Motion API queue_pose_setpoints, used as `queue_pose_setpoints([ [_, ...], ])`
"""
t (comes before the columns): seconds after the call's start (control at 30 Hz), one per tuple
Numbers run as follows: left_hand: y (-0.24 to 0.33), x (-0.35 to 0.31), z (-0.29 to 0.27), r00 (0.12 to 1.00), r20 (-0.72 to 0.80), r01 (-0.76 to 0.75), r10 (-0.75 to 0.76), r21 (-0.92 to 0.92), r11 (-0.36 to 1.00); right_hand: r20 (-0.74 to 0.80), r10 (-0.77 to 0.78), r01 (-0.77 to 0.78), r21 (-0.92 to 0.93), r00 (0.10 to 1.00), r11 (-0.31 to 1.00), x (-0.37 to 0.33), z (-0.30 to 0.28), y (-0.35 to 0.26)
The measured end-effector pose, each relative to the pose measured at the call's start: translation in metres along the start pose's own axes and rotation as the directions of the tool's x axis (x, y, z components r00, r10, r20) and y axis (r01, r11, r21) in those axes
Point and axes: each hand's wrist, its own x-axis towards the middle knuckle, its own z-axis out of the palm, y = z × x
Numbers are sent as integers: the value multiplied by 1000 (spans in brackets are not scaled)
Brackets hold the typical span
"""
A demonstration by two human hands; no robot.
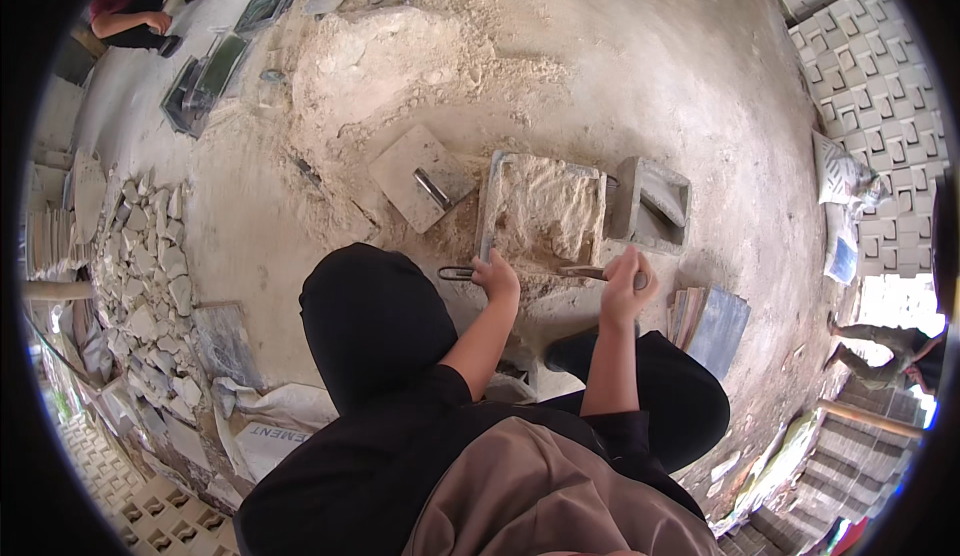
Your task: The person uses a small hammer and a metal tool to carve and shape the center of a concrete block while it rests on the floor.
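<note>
In front of me sits a square metal mould (487,211) heaped with pale, damp-looking powder (550,201). My left hand (497,278) is closed at its near left corner, fingers on the frame's edge. A metal loop handle (456,273) sticks out left of that hand; whether the fingers also touch it is hidden. My right hand (628,284) grips the brown handle of a trowel (582,271), just off the mould's near right corner. The trowel's blade points left, along the mould's near edge.
Beside the mould stand a grey box with a small block inside (650,196) and a board bearing a metal bar (410,171). Loose powder (370,66) spreads beyond. Broken pieces (145,276) lie left; thin boards (715,331) lean by my right knee. People are at far left (140,16) and right (880,351).
</note>
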Motion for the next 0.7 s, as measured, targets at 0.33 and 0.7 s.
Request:
queue_pose_setpoints([
  [0.33,5,-8,-3,999,1,41,-41,-8,999,-137,73,-62,83,988,995,1,-3,-7],
  [0.7,-2,-5,3,998,-70,2,-4,-33,999,164,6,-49,258,987,965,15,-26,5],
])
